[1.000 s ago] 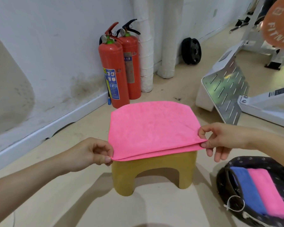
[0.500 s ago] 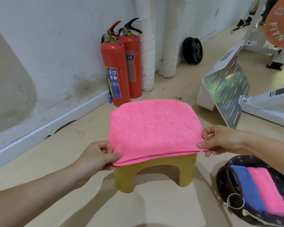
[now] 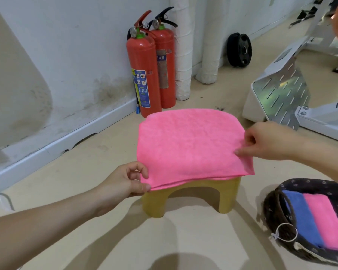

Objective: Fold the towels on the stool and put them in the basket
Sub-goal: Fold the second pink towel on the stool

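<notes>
A pink towel [image 3: 187, 145], folded double, lies flat over the top of a low yellow stool [image 3: 189, 197]. My left hand [image 3: 125, 184] pinches the towel's near left corner between thumb and fingers. My right hand [image 3: 265, 141] rests on the towel's right edge, fingers pressing the cloth; it is blurred. A dark patterned basket [image 3: 281, 215] stands on the floor at the lower right. Inside it lie a folded blue towel [image 3: 300, 217] and a folded pink towel [image 3: 328, 223] side by side.
Two red fire extinguishers [image 3: 146, 65] stand against the white wall behind the stool, beside wrapped white pipes [image 3: 183, 47]. A black weight plate [image 3: 239, 49] leans on the wall. White gym equipment with a slotted metal plate [image 3: 285, 94] stands to the right.
My right hand has let go of the near right corner and moved up onto the towel's right edge. The doubled towel now lies lower and flatter on the stool. My left hand still pinches its corner.
</notes>
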Tool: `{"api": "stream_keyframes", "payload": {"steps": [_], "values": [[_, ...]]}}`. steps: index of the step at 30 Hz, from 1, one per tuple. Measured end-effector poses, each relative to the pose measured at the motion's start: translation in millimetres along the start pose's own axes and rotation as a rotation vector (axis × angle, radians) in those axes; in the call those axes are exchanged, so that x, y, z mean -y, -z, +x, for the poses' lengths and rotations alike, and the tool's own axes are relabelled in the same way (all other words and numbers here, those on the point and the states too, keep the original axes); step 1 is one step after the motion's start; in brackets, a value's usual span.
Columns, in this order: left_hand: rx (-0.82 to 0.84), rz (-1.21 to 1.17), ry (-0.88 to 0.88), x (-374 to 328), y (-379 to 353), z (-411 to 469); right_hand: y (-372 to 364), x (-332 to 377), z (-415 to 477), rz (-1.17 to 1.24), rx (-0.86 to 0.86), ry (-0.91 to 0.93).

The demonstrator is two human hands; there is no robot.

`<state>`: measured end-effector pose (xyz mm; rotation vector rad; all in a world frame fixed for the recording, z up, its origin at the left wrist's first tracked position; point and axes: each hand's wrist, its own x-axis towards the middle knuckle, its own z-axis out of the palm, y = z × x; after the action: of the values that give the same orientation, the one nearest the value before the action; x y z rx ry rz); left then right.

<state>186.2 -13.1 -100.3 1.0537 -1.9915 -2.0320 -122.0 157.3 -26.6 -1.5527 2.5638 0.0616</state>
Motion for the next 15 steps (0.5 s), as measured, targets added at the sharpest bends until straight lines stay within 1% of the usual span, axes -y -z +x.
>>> {"api": "stream_keyframes", "payload": {"steps": [1, 3, 5, 6, 7, 8, 10, 11, 15], "values": [[0.005, -0.032, 0.005, 0, 0, 0, 3, 22, -4, 0.052, -0.082, 0.119], [0.018, -0.086, 0.014, -3, -1, 0, -2, 72, -17, 0.170, -0.112, 0.367], [0.027, -0.130, 0.014, -7, -2, -2, -24, 118, -27, 0.152, -0.157, 0.602], [0.030, -0.149, 0.011, -9, -2, -4, -38, 135, -28, 0.075, -0.211, 0.690], [0.033, -0.169, 0.008, -10, -2, -6, -49, 148, -27, 0.034, -0.288, 0.742], [0.036, -0.189, 0.006, -10, -2, -8, -59, 157, -24, 0.049, -0.355, 0.770], [0.031, -0.226, 0.006, -10, 1, -13, -68, 167, -17, 0.120, -0.437, 0.766], [0.023, -0.241, 0.007, -10, 2, -15, -71, 170, -14, 0.161, -0.451, 0.769], [-0.003, -0.266, 0.011, -10, 8, -22, -65, 169, -8, 0.309, -0.317, 0.798]]}}
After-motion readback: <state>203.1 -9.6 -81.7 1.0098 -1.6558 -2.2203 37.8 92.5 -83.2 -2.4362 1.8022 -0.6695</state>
